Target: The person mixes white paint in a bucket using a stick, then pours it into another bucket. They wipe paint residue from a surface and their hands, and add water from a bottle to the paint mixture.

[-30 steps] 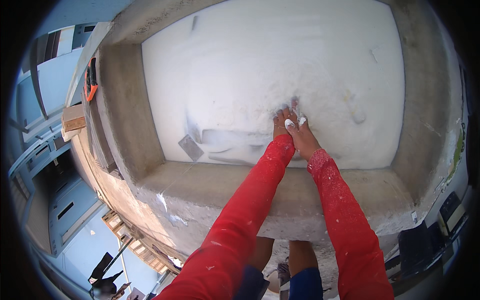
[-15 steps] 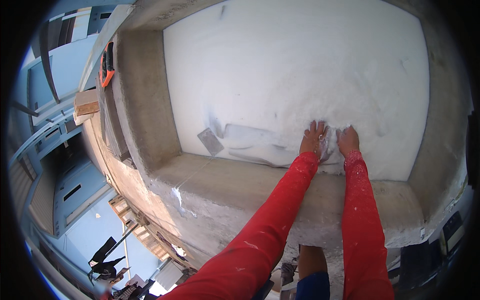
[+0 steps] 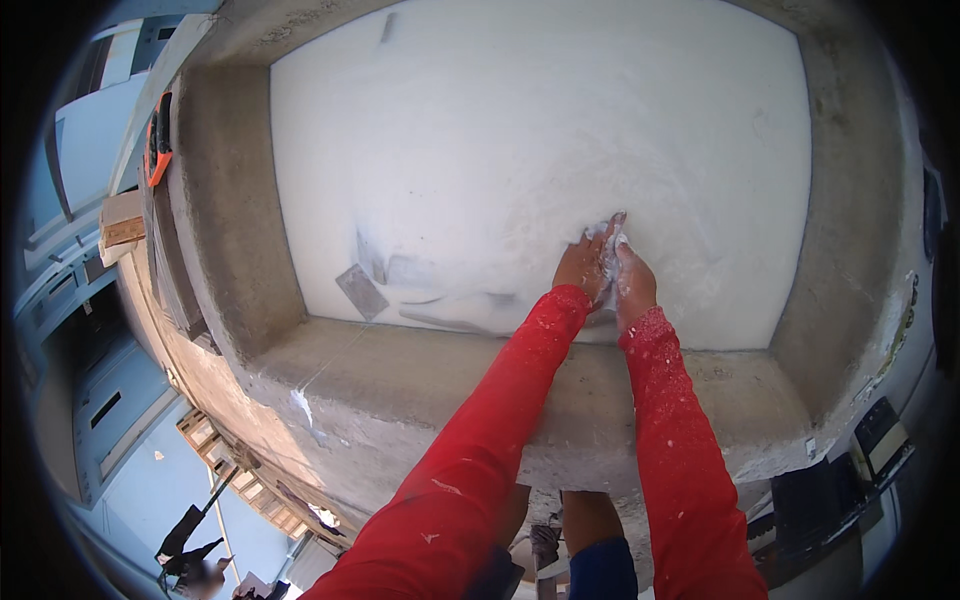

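Over the near right part of a concrete trough point(image 3: 245, 200), my two hands are brought together, palm facing palm. Wet-looking white material coats the fingers and shows between the palms. My left hand point(image 3: 582, 265) has its fingers stretched forward. Against it lies my right hand point(image 3: 636, 285), thumb uppermost and its other fingers mostly hidden. White material point(image 3: 540, 130) fills the trough; whether it is liquid or fine powder I cannot tell. On its surface, left of my hands, lies a flat grey rectangular piece point(image 3: 362, 292), beside grey streaks. White specks dot both red sleeves.
Thick concrete walls frame the trough, with a broad near rim point(image 3: 420, 375) under my forearms. An orange and black handled tool point(image 3: 158, 140) rests outside the left wall, above a block point(image 3: 122, 218). Dark items point(image 3: 815, 510) stand at lower right. A person point(image 3: 200, 575) is at lower left.
My hands were apart and lower at the white surface; now they are pressed together. The whole view has shifted, so the trough sits further left.
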Demonstrator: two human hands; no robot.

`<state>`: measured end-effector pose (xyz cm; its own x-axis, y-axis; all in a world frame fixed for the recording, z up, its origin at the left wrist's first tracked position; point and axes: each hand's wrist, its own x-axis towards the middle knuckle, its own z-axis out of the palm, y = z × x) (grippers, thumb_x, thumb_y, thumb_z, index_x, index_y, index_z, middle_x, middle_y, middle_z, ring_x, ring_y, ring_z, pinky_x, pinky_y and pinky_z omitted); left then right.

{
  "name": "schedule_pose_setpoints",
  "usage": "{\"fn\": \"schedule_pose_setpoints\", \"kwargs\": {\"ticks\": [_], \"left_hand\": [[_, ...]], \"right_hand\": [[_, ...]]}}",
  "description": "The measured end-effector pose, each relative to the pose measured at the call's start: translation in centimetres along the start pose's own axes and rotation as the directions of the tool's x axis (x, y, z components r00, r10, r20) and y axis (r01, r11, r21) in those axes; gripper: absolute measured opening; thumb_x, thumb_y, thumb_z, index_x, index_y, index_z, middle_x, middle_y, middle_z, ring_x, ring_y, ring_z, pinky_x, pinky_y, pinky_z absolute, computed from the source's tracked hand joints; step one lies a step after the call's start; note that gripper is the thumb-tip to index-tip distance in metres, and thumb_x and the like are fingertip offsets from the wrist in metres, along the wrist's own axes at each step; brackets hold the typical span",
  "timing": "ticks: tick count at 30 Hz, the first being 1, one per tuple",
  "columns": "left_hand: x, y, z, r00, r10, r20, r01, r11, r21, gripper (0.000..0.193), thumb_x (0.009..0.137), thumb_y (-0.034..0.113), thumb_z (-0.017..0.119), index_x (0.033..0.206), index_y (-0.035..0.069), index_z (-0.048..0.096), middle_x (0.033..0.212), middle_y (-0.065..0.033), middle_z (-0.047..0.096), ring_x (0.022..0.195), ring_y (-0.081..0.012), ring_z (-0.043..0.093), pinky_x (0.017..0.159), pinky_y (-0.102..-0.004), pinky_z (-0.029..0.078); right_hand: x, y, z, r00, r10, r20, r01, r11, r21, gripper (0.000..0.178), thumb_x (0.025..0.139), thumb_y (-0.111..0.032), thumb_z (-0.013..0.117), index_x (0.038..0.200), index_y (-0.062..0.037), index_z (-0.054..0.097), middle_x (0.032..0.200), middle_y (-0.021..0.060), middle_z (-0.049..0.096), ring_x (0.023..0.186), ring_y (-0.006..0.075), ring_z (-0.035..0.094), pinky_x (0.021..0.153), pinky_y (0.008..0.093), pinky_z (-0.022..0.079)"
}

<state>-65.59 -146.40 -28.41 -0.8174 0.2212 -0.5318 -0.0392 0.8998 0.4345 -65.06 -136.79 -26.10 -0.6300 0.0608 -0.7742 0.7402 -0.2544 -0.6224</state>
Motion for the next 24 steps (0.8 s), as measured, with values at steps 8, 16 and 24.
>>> {"fn": "schedule_pose_setpoints", "kwargs": {"ticks": [8,16,24], "left_hand": [[-1.2,7.7,-0.7,0.978,-0.018,0.210,0.135,0.818,-0.559,0.050,0.082,0.019,0.058,0.128,0.001,0.048,0.129,-0.0230,0.052,0.122,-0.0366,0.049,0.100,-0.0408,0.041],[0.0,9.4,-3.1,0.931,-0.105,0.349,0.363,0.192,-0.912,0.069,0.099,0.049,0.035,0.147,0.000,0.024,0.146,-0.0166,0.038,0.133,-0.0237,0.037,0.111,-0.0307,0.025],[-1.8,7.5,-0.4,0.987,0.034,-0.157,-0.152,0.501,-0.852,0.069,0.098,0.051,0.033,0.149,0.005,0.023,0.148,-0.0159,0.035,0.134,-0.0276,0.035,0.110,-0.0349,0.028]], "right_hand": [[3.7,-0.8,-6.7,0.937,-0.197,-0.287,-0.031,0.774,-0.633,0.035,0.090,-0.025,0.055,0.101,0.0070,0.061,0.079,0.0221,0.065,0.079,0.0350,0.064,0.075,0.0425,0.048],[2.2,-1.9,-5.4,0.987,-0.129,-0.093,0.027,0.714,-0.699,0.036,0.094,-0.026,0.047,0.113,0.0023,0.060,0.118,0.0260,0.058,0.106,0.0347,0.058,0.088,0.0407,0.045],[-0.5,-5.9,-2.6,0.999,0.005,-0.052,0.004,0.986,0.169,0.049,0.098,-0.032,0.044,0.128,0.0058,0.049,0.135,0.0200,0.048,0.126,0.0309,0.044,0.104,0.0349,0.033]]}}
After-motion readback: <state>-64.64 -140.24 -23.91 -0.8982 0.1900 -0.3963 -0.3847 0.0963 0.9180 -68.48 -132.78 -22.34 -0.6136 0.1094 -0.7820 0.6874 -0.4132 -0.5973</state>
